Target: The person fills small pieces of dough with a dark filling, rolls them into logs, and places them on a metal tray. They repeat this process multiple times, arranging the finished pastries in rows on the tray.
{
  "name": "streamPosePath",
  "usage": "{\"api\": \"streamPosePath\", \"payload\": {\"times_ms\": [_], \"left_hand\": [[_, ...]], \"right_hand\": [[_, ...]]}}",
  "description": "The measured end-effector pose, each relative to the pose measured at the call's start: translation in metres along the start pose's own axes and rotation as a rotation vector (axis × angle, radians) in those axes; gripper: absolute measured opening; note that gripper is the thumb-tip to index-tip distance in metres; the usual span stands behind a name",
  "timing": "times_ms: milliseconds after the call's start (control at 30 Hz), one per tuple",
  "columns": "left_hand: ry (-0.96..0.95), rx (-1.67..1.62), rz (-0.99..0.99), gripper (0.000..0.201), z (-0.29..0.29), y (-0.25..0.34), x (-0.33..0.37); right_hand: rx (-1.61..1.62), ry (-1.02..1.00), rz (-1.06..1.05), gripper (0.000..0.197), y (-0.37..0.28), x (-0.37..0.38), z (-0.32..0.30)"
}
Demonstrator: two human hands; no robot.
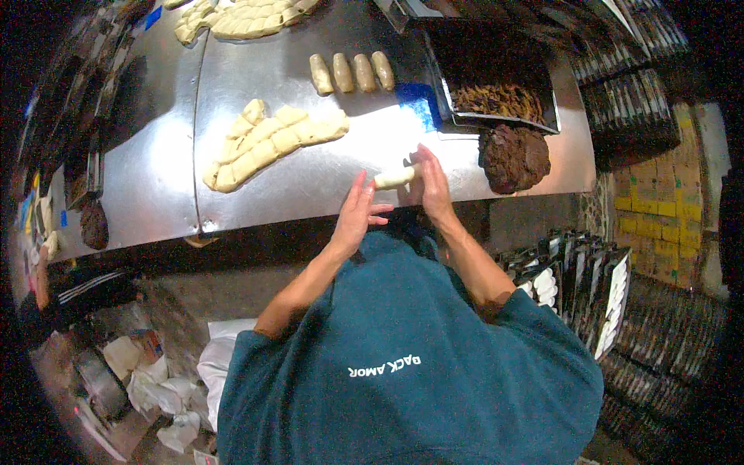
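Observation:
A short pale dough roll [395,178] lies on the metal table near its front edge, between my two hands. My left hand [356,211] is at the roll's left end, its fingers stretched and apart. At the other end, my right hand [432,184] has its fingers extended and its palm side against the roll, hiding that tip. To the left of my hands rests a group of cut pale dough pieces [275,143], pressed side by side. Several shiny, brownish filled rolls [342,73] stand in a row farther back.
A lump of dark brown dough or filling [514,159] sits right of my hands, before a metal tray [504,124] holding brown shreds [496,101]. More cut dough [256,17] lies at the back left. Racked trays [604,294] and yellow-marked cartons [657,194] stand at the right.

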State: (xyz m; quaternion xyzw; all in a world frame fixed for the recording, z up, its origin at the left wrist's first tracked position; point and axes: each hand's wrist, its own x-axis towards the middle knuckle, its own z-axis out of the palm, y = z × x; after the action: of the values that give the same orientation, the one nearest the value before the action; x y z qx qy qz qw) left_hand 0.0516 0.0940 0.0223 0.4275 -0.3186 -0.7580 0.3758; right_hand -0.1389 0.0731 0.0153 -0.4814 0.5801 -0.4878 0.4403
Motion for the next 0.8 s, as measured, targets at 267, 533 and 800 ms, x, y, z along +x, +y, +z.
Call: {"api": "streamPosePath", "payload": {"times_ms": [267,533,800], "left_hand": [[0.098,0.207,0.032,0.059,-0.004,-0.016,-0.004],[0.046,0.143,-0.004,0.059,0.023,-0.014,-0.003],[0.341,0.151,0.266,0.041,-0.018,0.048,-0.047]], "right_hand": [[-0.623,-0.291,-0.292,0.053,0.002,0.035,-0.047],[-0.954,-0.774,-0.503,0.04,-0.02,0.053,-0.018],[0.084,-0.48,0.519,0.035,-0.055,0.106,0.048]]}}
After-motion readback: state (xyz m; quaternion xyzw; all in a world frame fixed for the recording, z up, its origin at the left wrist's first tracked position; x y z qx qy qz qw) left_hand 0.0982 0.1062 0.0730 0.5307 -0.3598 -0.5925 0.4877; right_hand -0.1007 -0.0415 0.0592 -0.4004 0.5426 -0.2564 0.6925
